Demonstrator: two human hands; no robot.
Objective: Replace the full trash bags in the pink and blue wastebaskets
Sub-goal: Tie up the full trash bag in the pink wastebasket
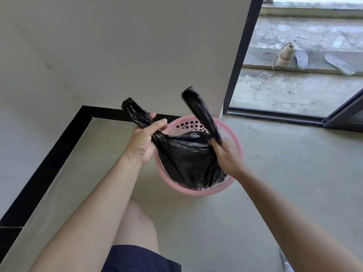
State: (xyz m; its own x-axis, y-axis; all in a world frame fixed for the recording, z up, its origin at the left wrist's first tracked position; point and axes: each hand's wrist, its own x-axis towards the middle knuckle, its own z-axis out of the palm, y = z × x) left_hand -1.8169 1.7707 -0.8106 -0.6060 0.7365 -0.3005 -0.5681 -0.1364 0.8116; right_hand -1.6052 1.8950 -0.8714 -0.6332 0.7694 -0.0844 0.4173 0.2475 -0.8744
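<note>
A pink perforated wastebasket (236, 138) stands on the floor by the wall corner. A full black trash bag (186, 158) sits in it, its body bulging over the rim. My left hand (146, 137) grips the bag's left gathered ear, which sticks up and to the left. My right hand (225, 154) grips the right gathered ear, which points up and looks blurred. The two ears are held apart above the basket. No blue wastebasket is in view.
A white wall with black skirting runs along the left and behind the basket. An open sliding door (343, 114) at the right leads to a balcony with a shoe (284, 55) and two insoles (339, 63). My bare knee (137, 222) is below the basket.
</note>
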